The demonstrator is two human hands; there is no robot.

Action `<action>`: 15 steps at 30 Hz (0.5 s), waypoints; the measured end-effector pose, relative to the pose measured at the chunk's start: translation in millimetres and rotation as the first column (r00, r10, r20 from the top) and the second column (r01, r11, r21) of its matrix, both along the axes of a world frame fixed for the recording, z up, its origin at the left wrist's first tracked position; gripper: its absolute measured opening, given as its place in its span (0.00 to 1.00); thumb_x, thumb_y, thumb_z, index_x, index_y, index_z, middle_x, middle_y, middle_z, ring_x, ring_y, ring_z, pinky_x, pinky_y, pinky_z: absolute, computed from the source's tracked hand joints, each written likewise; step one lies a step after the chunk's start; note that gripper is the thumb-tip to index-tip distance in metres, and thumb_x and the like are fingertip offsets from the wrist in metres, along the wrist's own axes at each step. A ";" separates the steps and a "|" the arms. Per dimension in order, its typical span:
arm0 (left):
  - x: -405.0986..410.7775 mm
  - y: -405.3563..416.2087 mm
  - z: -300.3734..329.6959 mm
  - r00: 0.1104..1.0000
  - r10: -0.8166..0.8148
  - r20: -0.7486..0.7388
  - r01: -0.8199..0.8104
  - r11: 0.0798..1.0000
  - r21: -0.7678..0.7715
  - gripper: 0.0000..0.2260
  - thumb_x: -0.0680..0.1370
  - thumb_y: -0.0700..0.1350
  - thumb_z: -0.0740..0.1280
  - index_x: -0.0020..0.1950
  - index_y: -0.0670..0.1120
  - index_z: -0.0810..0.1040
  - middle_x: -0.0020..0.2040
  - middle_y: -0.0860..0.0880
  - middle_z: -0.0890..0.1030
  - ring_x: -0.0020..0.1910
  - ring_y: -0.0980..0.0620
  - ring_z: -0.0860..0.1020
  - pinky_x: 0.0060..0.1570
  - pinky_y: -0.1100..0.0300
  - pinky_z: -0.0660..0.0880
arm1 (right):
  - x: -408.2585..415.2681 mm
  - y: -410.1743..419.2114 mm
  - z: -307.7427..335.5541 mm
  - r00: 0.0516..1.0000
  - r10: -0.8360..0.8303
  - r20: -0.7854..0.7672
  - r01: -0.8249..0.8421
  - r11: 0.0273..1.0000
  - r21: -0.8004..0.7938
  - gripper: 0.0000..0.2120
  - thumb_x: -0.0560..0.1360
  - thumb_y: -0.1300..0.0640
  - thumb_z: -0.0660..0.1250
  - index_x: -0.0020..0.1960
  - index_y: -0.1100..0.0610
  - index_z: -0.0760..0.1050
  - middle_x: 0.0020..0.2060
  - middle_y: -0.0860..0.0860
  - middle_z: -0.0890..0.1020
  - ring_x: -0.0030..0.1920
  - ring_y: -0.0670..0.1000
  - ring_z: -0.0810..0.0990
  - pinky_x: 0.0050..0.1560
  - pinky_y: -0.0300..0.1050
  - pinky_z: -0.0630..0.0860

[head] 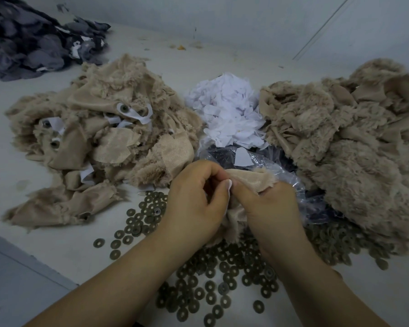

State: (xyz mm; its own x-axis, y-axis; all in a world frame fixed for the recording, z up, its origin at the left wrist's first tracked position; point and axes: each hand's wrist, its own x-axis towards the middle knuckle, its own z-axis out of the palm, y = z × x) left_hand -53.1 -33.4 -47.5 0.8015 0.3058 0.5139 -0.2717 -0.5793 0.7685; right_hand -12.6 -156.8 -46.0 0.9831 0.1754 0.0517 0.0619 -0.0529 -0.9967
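Both hands meet at the middle of the table over one beige plush fabric piece (252, 179). My left hand (196, 197) pinches its near edge, together with a small white patch (229, 185), between thumb and curled fingers. My right hand (267, 204) grips the same piece from the right, fingers curled into the cloth. Part of the piece hangs down between my wrists. Several dark round washers (206, 291) lie scattered on the table under and around my forearms.
A heap of beige plush pieces with eyes and white patches (99, 138) lies at left, a furry heap (347, 147) at right. White patches (229, 112) pile up behind a clear plastic bag (288, 171). Dark grey scraps (33, 38) sit far left.
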 end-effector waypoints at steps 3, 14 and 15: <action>-0.1 -1.2 -2.2 1.000 0.015 -0.008 -0.015 0.999 -0.043 0.03 0.76 0.42 0.67 0.43 0.48 0.78 0.38 0.56 0.79 0.39 0.55 0.78 0.39 0.57 0.76 | -0.6 0.2 0.8 1.000 0.017 0.004 -0.017 1.000 -0.005 0.05 0.75 0.59 0.74 0.41 0.57 0.85 0.35 0.55 0.86 0.38 0.56 0.86 0.39 0.58 0.84; -1.3 -2.6 -4.0 0.992 0.011 0.123 -0.027 0.992 0.123 0.03 0.75 0.35 0.69 0.43 0.42 0.81 0.40 0.51 0.80 0.40 0.57 0.77 0.42 0.63 0.74 | 0.0 0.0 -1.5 0.998 -0.020 0.053 0.021 1.000 -0.004 0.07 0.73 0.60 0.74 0.37 0.61 0.83 0.32 0.57 0.85 0.34 0.57 0.85 0.32 0.49 0.81; -1.3 -2.3 -4.9 0.992 0.002 0.129 -0.020 0.991 0.136 0.04 0.75 0.35 0.69 0.43 0.41 0.81 0.40 0.50 0.80 0.40 0.56 0.77 0.42 0.62 0.74 | 0.4 0.1 -1.4 0.999 -0.021 0.044 0.020 1.000 0.007 0.07 0.74 0.61 0.74 0.37 0.60 0.83 0.32 0.56 0.85 0.33 0.53 0.85 0.31 0.45 0.81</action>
State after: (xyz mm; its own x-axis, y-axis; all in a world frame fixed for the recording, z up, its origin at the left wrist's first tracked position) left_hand -54.5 -35.7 -52.4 0.7230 0.2342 0.6500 -0.3560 -0.6800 0.6410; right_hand -12.2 -156.7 -47.4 0.9833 0.1547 0.0959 0.1044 -0.0482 -0.9934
